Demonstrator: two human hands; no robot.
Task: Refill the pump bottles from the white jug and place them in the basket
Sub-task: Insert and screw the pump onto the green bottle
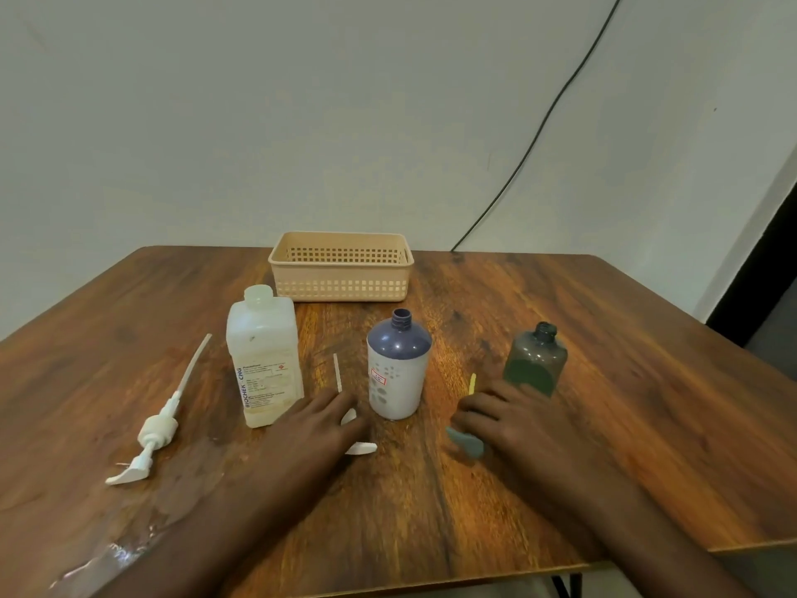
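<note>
The white jug (265, 356) stands uncapped at centre left of the wooden table (431, 511). To its right stand a blue-and-white bottle (399, 369) and a dark green bottle (534, 360), both with open necks and no pumps. My left hand (319, 425) lies over a white pump (360, 448) on the table between jug and blue bottle, fingers closed on it, its tube pointing away. My right hand (513, 420) curls around a teal pump (465, 442) with a yellow tube, just in front of the green bottle. The beige basket (340, 267) sits empty at the back.
A second white pump (151, 429) with a long tube lies at the left. A wet patch (172, 489) spreads over the table's front left. A black cable (539, 123) runs down the wall behind the table. The table's right edge is close to the green bottle.
</note>
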